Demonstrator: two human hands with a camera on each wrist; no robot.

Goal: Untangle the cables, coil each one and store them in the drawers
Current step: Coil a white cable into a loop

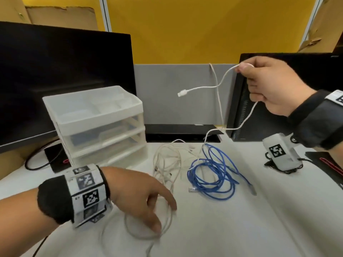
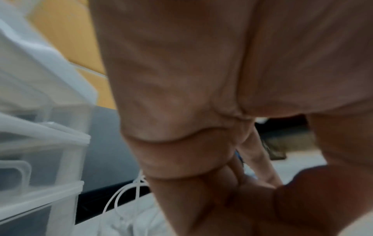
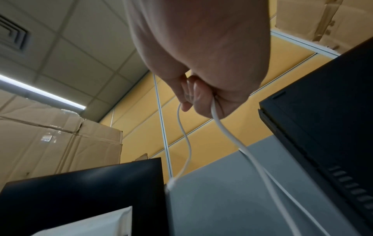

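Note:
My right hand (image 1: 248,80) is raised at the right and grips a white cable (image 1: 200,88) in its fist (image 3: 193,94). The cable's plug (image 1: 182,93) dangles to the left, and its other length (image 3: 228,132) runs down to the desk. A blue cable (image 1: 213,175) lies in loose loops at mid-desk, with a tangle of off-white cables (image 1: 167,162) just to its left. Down on the desk, my left hand (image 1: 163,216) has its fingers spread on a pale cable loop (image 1: 143,235). The left wrist view is blurred. The translucent three-drawer unit (image 1: 100,123) stands shut at the left (image 2: 40,143).
A black monitor (image 1: 65,71) stands behind the drawers and another (image 1: 287,101) at the right. A grey partition (image 1: 185,93) closes the back. At the right, a small marked device on a stand (image 1: 282,156) sits beside a dark pad (image 1: 330,166).

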